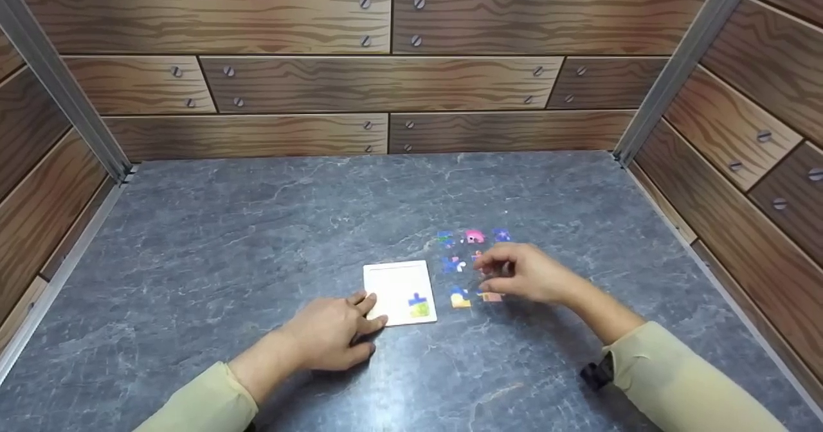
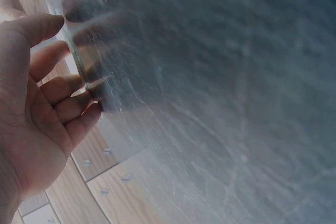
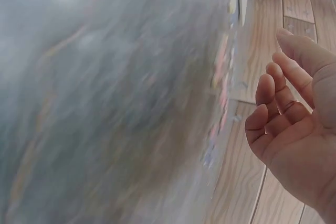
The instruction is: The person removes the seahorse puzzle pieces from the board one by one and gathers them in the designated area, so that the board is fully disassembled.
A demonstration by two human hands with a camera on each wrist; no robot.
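Observation:
A white square puzzle tray (image 1: 392, 290) lies on the table, with one blue-and-yellow puzzle piece (image 1: 418, 306) in its lower right corner. The fingers of my left hand (image 1: 331, 332) rest on the tray's left and near left edge. My right hand (image 1: 537, 274) hovers over the loose pieces, its fingers loosely bent; in the right wrist view nothing shows between thumb and fingertips. Around it lie a pink piece (image 1: 474, 236), a purple piece (image 1: 501, 234), a blue-and-green piece (image 1: 444, 238), a blue-and-white piece (image 1: 453, 265) and a yellow piece (image 1: 460, 298). The hand partly hides others.
The grey marbled table (image 1: 289, 220) has wood-patterned walls (image 1: 308, 85) at the back and both sides. Metal posts (image 1: 681, 65) stand at the back corners. A black strap (image 1: 596, 374) hangs at the right sleeve.

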